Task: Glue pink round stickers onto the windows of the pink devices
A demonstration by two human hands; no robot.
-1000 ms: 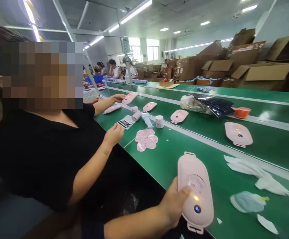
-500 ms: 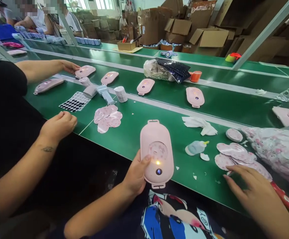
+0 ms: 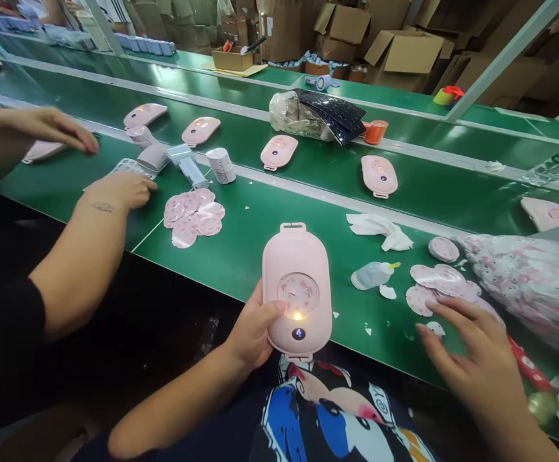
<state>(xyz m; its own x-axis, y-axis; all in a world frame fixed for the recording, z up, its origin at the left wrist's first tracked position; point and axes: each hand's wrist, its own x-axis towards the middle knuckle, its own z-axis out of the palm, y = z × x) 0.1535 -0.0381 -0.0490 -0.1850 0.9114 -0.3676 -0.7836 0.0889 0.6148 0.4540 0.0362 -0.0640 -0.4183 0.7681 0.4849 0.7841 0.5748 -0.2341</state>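
Note:
My left hand (image 3: 253, 327) grips a pink oval device (image 3: 297, 287) at the near edge of the green table (image 3: 269, 231); a small amber light glows on its face above a dark button. My right hand (image 3: 466, 350) hovers with fingers spread over a pile of round pink stickers (image 3: 436, 282), fingertips touching or just above them. A small squeeze bottle (image 3: 371, 274) lies between the device and the stickers.
A co-worker's hands (image 3: 120, 188) work at the left near a sticker sheet and another sticker pile (image 3: 193, 215). Several pink devices (image 3: 379, 174) ride the conveyor behind. White tissue (image 3: 380, 230), a bag of pink parts (image 3: 529, 289), cardboard boxes at the back.
The view has tilted down and right. My right hand has slid onto the sticker pile. The co-worker's hands have moved over the sticker sheet. The device stays in my left hand.

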